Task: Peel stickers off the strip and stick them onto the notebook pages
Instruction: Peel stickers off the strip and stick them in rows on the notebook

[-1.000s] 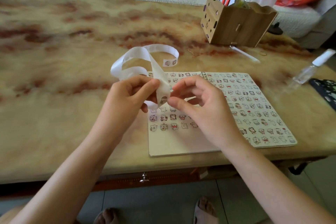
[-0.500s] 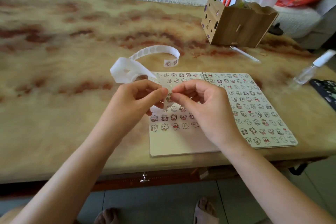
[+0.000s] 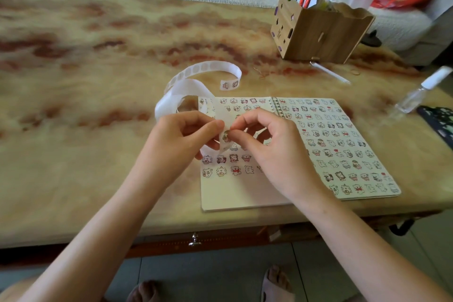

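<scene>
An open spiral notebook point(image 3: 242, 193) lies on the table, both pages carrying rows of small cartoon stickers, the lower left page blank. A long white sticker strip point(image 3: 186, 92) curls over the table beyond the notebook's left page. My left hand point(image 3: 179, 140) pinches the strip's near end above the left page. My right hand point(image 3: 267, 147) pinches at a sticker point(image 3: 226, 135) on that end, thumb and forefinger together. The two hands touch at the strip.
A wooden pen holder point(image 3: 318, 32) full of pens stands at the back right, a white pen point(image 3: 329, 72) lying before it. A clear spray bottle point(image 3: 416, 95) and a dark patterned object point(image 3: 438, 122) lie at the right edge. A sofa runs behind the table.
Both hands have sunk a little toward the left page with the strip end. The strip's far loop has dropped and flattened onto the table.
</scene>
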Demonstrator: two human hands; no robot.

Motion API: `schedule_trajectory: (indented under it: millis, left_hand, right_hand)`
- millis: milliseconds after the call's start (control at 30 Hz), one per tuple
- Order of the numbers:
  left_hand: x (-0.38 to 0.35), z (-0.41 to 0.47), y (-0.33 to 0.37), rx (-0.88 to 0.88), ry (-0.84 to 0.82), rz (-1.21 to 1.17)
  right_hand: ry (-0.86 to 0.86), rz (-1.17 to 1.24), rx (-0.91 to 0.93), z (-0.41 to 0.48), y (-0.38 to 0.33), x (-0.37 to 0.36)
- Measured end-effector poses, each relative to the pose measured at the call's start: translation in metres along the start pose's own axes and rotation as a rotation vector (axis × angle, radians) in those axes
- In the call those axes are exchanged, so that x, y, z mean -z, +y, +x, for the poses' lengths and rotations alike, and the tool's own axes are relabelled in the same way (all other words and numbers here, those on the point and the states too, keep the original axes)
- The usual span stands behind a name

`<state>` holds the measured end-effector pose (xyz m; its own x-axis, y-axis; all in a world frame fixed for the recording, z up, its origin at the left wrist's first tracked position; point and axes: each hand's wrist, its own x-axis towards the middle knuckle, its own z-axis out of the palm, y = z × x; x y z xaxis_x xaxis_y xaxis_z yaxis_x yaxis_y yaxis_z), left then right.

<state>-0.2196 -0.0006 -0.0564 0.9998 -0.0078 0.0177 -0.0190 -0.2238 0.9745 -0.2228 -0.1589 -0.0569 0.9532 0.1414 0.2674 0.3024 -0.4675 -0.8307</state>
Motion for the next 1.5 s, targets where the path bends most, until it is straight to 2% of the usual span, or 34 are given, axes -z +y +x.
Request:
schedule_trajectory:
  millis: [200, 300, 433, 567, 667, 1500]
  left_hand:
    - [0.0, 0.0, -0.002, 0.008, 0.023, 0.037]
    - [0.001, 0.0, -0.003, 0.007, 0.041, 0.064]
    - [0.002, 0.001, -0.005, 0.031, 0.032, 0.12]
    - [0.001, 0.0, -0.007, 0.066, -0.014, 0.155]
    - [0.001, -0.001, -0.008, 0.066, -0.044, 0.226]
    - [0.002, 0.0, -0.01, 0.05, -0.065, 0.278]
  right_hand:
    - [-0.047, -0.04, -0.011, -0.001, -0.004, 0.004]
    - [-0.067, 0.023, -0.056, -0.001, -0.009, 0.01]
    - [-0.121, 0.103, -0.226, 0.003, -0.013, 0.036]
    - [-0.263, -0.029, -0.464, 0.008, -0.005, 0.072]
    - [-0.29, -0.124, -0.542, 0.007, 0.001, 0.085]
    - [-0.266, -0.306, -0.513, -0.003, -0.001, 0.076]
